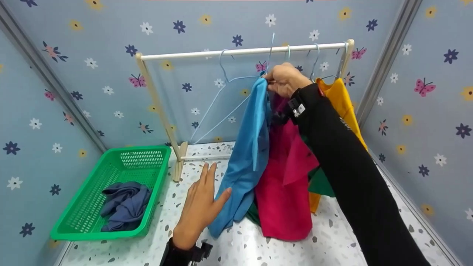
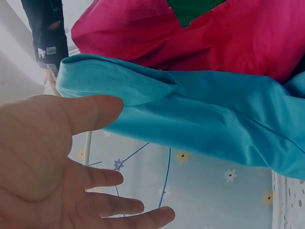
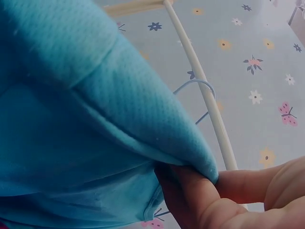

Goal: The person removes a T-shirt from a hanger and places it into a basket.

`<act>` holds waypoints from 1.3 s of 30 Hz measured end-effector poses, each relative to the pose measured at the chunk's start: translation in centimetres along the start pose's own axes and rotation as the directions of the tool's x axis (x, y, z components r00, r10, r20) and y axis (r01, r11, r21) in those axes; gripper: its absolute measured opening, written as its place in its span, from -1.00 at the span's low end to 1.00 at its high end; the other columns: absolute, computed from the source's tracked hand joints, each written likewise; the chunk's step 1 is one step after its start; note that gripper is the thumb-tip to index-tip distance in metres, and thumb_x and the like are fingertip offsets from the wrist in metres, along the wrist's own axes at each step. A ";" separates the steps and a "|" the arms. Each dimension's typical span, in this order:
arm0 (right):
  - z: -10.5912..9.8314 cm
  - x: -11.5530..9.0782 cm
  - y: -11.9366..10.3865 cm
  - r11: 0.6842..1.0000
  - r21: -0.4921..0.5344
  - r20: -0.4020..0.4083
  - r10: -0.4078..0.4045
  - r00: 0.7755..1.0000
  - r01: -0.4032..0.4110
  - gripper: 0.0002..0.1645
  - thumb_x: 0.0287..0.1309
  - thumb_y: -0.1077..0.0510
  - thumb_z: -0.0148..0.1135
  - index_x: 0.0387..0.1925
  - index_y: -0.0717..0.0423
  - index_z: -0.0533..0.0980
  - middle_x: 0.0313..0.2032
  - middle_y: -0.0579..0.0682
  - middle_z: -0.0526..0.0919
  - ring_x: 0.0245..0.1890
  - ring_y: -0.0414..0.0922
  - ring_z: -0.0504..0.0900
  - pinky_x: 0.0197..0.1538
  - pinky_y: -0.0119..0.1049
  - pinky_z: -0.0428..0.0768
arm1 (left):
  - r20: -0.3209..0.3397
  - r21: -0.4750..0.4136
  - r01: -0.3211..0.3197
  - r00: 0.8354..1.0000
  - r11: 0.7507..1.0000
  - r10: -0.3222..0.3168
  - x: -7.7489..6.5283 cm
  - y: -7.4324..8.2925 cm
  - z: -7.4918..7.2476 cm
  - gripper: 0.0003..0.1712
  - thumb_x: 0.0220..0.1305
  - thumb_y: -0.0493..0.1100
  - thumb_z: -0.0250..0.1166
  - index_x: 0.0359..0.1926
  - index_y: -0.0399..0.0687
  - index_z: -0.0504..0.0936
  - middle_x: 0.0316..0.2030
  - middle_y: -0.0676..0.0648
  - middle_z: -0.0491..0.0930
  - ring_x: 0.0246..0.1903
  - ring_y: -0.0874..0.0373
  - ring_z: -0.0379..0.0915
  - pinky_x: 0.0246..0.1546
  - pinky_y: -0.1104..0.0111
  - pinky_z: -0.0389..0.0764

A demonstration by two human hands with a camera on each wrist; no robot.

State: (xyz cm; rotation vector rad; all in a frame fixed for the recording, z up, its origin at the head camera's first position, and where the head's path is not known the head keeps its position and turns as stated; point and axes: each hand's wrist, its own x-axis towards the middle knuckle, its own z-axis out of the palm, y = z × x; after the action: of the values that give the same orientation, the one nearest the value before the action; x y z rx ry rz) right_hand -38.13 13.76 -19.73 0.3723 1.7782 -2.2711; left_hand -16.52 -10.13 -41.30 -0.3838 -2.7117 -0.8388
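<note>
My right hand (image 1: 286, 79) is up at the rack, its thumb and fingers pinching the top of a blue garment (image 1: 245, 159). In the right wrist view the fingertips grip a folded edge of the blue cloth (image 3: 119, 95). A thin light-blue hanger hook (image 1: 272, 44) rises beside that hand, its tip above the rail. Below and to the left, my left hand (image 1: 199, 205) has its fingers straight and thumb spread, close to the garment's lower part. In the left wrist view that open palm (image 2: 33, 148) faces the blue cloth, nothing in its fingers.
A bare wire hanger (image 1: 223, 83) hangs from the white rail (image 1: 184, 55), left of the blue garment. Magenta (image 1: 284, 199), green (image 1: 321, 183) and yellow garments (image 1: 338, 98) hang to the right. On the left, a green basket (image 1: 159, 184) holds a dark blue cloth (image 1: 127, 207).
</note>
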 end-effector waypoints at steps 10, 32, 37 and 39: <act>0.1 -1.4 0.5 0.997 -0.072 0.036 -0.029 0.999 0.031 -0.62 0.31 0.46 -0.07 0.15 0.36 0.27 -0.09 0.12 0.41 -0.21 -0.11 0.53 -0.09 -0.40 0.60 | -0.084 -0.035 -0.095 0.992 0.995 0.092 0.4 1.2 0.1 -0.19 0.35 0.14 0.14 0.45 -0.18 0.12 0.41 -0.24 0.13 0.26 -0.17 0.28 0.18 -0.12 0.31; -0.6 -6.0 6.9 0.909 -0.291 0.289 -0.213 0.933 0.298 -0.83 0.32 0.43 -0.03 -0.24 0.55 0.45 -0.22 0.16 0.46 -0.29 -0.07 0.52 -0.06 -0.24 0.62 | -0.193 -0.241 -0.190 0.970 0.952 0.144 5.9 5.8 0.5 -0.41 0.44 0.13 0.00 0.32 -0.13 0.33 0.22 -0.07 0.38 -0.03 0.15 0.51 -0.09 0.24 0.59; -0.6 -6.5 8.1 0.894 -0.316 0.276 -0.232 0.933 0.316 -0.85 0.31 0.44 -0.02 -0.24 0.50 0.47 -0.17 0.18 0.47 -0.28 -0.06 0.49 -0.08 -0.26 0.62 | -0.222 -0.214 -0.197 0.964 0.957 0.149 7.7 7.0 1.0 -0.52 0.40 0.12 0.08 0.10 -0.15 0.49 -0.06 -0.15 0.53 -0.19 0.04 0.55 -0.25 0.27 0.58; -0.6 -6.6 8.6 0.898 -0.309 0.277 -0.229 0.933 0.312 -0.87 0.30 0.44 0.00 -0.26 0.49 0.46 -0.18 0.16 0.47 -0.29 -0.07 0.47 -0.10 -0.27 0.61 | -0.219 -0.197 -0.198 0.964 0.960 0.154 8.0 7.2 1.2 -0.62 0.38 0.11 0.13 -0.07 -0.11 0.53 -0.24 -0.14 0.55 -0.31 0.03 0.53 -0.36 0.28 0.54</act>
State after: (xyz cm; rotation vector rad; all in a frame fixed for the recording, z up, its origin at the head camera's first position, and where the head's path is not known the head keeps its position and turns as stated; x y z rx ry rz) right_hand -28.97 12.49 -25.46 -0.2185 2.1564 -1.9949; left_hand -21.76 -2.35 -35.89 -0.5472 -2.3667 -1.0637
